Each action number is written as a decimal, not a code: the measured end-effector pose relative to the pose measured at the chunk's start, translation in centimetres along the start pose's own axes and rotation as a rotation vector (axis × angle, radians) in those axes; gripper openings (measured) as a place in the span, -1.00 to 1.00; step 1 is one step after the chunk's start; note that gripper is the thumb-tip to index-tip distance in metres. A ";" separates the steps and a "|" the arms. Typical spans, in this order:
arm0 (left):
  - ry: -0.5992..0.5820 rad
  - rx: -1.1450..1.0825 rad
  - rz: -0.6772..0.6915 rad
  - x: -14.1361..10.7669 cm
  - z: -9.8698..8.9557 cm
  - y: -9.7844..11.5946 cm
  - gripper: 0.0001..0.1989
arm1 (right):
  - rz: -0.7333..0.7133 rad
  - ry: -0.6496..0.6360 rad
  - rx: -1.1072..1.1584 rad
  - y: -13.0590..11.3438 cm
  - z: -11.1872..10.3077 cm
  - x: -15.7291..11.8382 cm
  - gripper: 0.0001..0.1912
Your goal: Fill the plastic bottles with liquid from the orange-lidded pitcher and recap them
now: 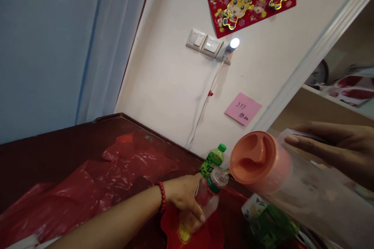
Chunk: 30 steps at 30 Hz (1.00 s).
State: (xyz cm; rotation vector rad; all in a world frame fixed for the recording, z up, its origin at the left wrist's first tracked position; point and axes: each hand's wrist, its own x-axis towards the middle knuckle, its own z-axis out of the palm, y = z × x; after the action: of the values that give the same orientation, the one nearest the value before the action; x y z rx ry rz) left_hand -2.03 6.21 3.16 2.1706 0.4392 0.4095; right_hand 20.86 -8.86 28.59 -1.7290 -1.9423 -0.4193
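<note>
My left hand (187, 194), with a red bead bracelet (162, 197) at the wrist, is wrapped round a clear bottle (209, 198) that has a green band below its open mouth. The bottle stands tilted over a red tray (175, 229), with a little yellowish liquid low down. At the right, my right hand (341, 149) grips the handle of a translucent pitcher (324, 198) with an orange lid (253, 157). The pitcher is tipped, its spout at the bottle's mouth; a thin trickle seems to run between them.
Behind the bottle stands a green-capped drink bottle (214, 159). A red plastic bag (117, 175) spreads over the dark table (78, 136) on the left. A green and white packet (267, 218) lies below the pitcher. A white cord (201, 113) hangs down the wall from a lit plug (233, 44).
</note>
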 end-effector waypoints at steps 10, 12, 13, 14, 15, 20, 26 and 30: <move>0.009 0.035 -0.033 -0.1 -0.1 0.3 -0.10 | -0.016 -0.015 0.024 0.1 0.1 0.0 -0.49; 0.003 0.034 -0.038 0.0 -0.1 0.2 -0.13 | -0.032 -0.006 0.023 -0.1 0.1 0.0 -0.50; 0.001 0.033 -0.039 0.0 -0.1 0.2 -0.13 | -0.037 -0.005 0.024 -0.2 0.1 0.0 -0.50; -0.001 0.031 -0.037 0.0 -0.1 0.2 -0.13 | -0.039 -0.008 0.026 -0.2 0.1 0.0 -0.50; 0.000 0.029 -0.036 0.1 -0.1 0.2 -0.13 | -0.040 -0.011 0.027 -0.2 0.1 -0.1 -0.50; 0.004 0.016 -0.014 0.0 -0.1 0.2 -0.18 | -0.050 -0.018 0.028 -0.2 0.1 -0.1 -0.52; 0.005 0.016 -0.015 -0.1 -0.2 0.4 -0.15 | -0.065 -0.006 0.018 -0.7 0.2 0.3 -0.52; 0.002 0.020 -0.026 -0.1 -0.3 0.6 -0.16 | -0.048 -0.034 0.016 -0.9 0.2 0.3 -0.51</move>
State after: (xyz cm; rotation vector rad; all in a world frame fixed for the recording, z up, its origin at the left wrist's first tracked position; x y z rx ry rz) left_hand -2.15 6.00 3.82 2.1813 0.4737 0.3949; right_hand 19.94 -8.63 28.69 -1.6921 -2.0092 -0.3932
